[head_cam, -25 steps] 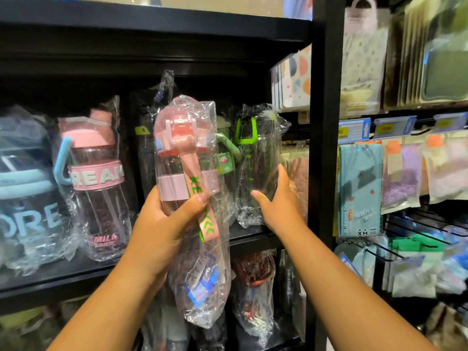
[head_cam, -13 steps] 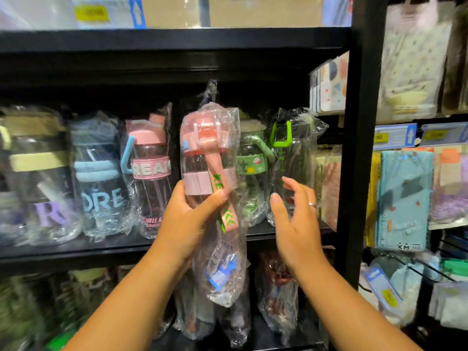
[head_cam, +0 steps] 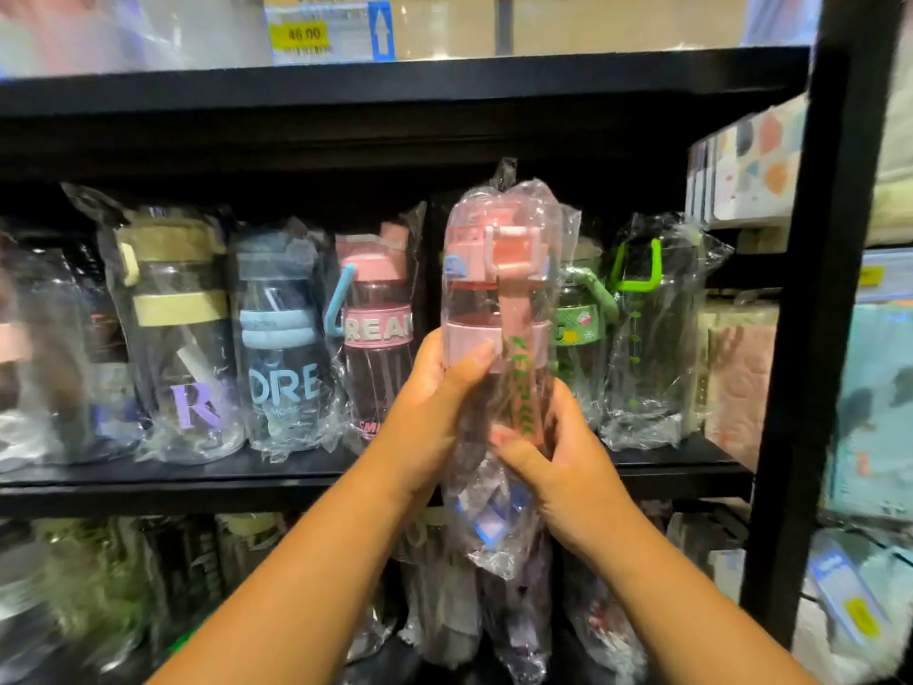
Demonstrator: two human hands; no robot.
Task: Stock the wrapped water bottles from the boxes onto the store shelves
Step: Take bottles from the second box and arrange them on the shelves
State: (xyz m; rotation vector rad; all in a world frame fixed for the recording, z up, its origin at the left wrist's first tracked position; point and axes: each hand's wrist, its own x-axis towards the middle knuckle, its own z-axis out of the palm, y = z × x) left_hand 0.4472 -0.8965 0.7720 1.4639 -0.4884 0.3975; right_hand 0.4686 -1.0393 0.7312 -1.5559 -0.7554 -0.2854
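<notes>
A pink-capped water bottle (head_cam: 499, 289) in clear plastic wrap stands upright in front of the middle shelf (head_cam: 296, 479). My left hand (head_cam: 435, 407) grips its left side, thumb across the pink band. My right hand (head_cam: 558, 462) holds its lower right, fingers curled on the wrap and the pink strap. The loose end of the wrap hangs below both hands. Behind it on the shelf stand other wrapped bottles: a pink one (head_cam: 378, 333), a blue one (head_cam: 281, 338), a yellow-banded one (head_cam: 175, 328) and green ones (head_cam: 642, 328).
A black upright post (head_cam: 815, 309) bounds the shelf on the right, with hanging packaged goods (head_cam: 869, 402) beyond it. A higher shelf (head_cam: 395, 81) carries a price tag (head_cam: 328, 34). More wrapped bottles (head_cam: 518, 615) fill the shelf below.
My right hand left the green-handled bottle on the shelf and moved left onto the pink bottle. The view shifted left, so more shelved bottles show.
</notes>
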